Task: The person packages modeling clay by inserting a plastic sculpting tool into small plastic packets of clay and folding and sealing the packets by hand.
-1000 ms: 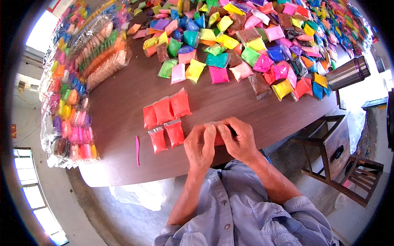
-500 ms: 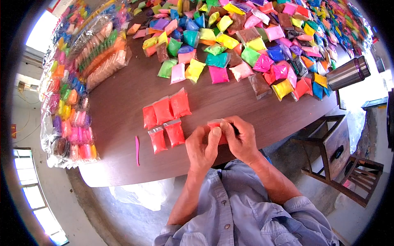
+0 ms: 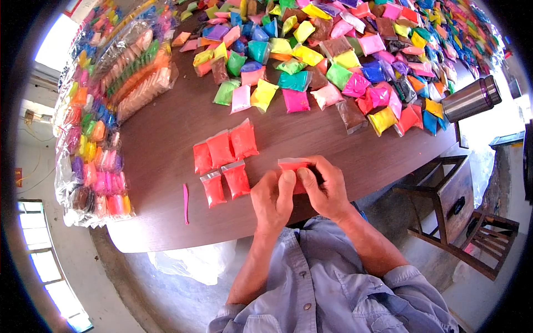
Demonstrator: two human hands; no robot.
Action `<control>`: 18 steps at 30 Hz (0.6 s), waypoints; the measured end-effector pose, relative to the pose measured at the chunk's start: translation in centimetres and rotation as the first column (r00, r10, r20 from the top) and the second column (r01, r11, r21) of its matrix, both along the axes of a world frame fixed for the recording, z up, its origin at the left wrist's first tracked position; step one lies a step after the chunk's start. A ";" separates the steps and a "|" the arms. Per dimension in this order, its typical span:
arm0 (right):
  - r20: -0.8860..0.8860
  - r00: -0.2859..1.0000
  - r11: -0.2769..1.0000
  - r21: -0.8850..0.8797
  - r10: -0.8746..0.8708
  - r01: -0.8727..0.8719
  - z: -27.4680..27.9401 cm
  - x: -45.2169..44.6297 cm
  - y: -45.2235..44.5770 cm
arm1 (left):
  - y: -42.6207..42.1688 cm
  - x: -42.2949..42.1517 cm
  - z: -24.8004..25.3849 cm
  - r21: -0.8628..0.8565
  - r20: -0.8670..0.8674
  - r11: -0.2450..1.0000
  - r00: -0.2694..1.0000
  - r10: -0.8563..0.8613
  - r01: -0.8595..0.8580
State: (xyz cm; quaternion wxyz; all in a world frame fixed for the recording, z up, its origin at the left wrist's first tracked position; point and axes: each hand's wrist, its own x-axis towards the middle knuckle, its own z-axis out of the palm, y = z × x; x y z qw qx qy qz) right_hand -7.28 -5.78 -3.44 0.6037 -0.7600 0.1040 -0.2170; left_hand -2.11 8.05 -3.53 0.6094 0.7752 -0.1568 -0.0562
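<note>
Both hands grip one small red zip bag (image 3: 293, 163) above the near edge of the table. My left hand (image 3: 273, 201) is closed on its left side, thumb near the top. My right hand (image 3: 327, 188) pinches the right side, its thumb close to the other thumb. The bag's clear top strip shows above the thumbs, while its lower part is mostly hidden by the fingers. Left of the hands lie several filled red bags (image 3: 220, 149) in two rows. A thin pink plastic stick (image 3: 186, 204) rests farther left.
A large heap of small colourful bags (image 3: 333, 55) covers the back of the table (image 3: 161, 161). Clear packs of coloured pieces (image 3: 100, 166) line the left edge. A steel flask (image 3: 472, 99) lies at the right, and a wooden stool (image 3: 449, 205) stands below it.
The thumbs have shifted slightly along the bag's top, now lying side by side with more of its upper strip showing. The other bags and the stick have stayed put.
</note>
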 end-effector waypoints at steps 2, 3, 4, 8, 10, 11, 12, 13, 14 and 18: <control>-0.004 1.000 1.000 0.019 -0.015 0.015 0.0 0.0 -0.1 | -0.1 -0.1 0.1 -0.041 -0.051 0.999 0.998 -0.037 0.035; 0.016 0.999 0.999 0.019 -0.029 0.029 0.1 0.0 -0.2 | -0.3 -0.2 0.5 -0.031 -0.027 0.999 0.999 -0.041 0.041; 0.036 0.998 0.999 0.020 -0.043 0.043 0.1 0.0 -0.2 | -0.5 -0.2 0.8 -0.021 -0.003 0.999 0.999 -0.046 0.046; 0.037 0.999 0.997 0.072 -0.040 0.037 -0.1 0.0 -0.2 | -0.4 0.2 0.3 0.031 0.060 0.998 0.997 -0.057 0.056; -0.002 1.000 0.998 0.057 -0.020 0.020 0.5 0.0 -0.2 | -0.1 0.3 -0.2 0.084 0.141 0.996 0.989 -0.041 0.030; 0.000 1.000 0.998 0.057 -0.020 0.020 0.3 0.0 -0.2 | 0.0 0.3 -0.1 0.084 0.143 0.996 0.989 -0.042 0.030; -0.018 1.000 0.998 0.068 -0.008 0.009 -0.2 0.1 -0.2 | 0.2 0.2 -0.1 0.110 0.134 0.994 0.990 -0.045 0.030; -0.035 0.999 0.997 0.080 0.005 -0.002 -0.4 0.1 -0.2 | 0.2 0.1 0.0 0.135 0.125 0.990 0.991 -0.047 0.030; -0.034 0.999 0.997 0.080 0.004 -0.001 -0.3 0.1 -0.1 | 0.1 0.1 0.1 0.135 0.126 0.990 0.991 -0.048 0.031; 0.005 0.999 0.997 0.058 -0.046 0.045 0.0 0.0 -0.2 | -0.1 0.1 0.2 0.082 0.046 0.996 0.998 -0.044 0.040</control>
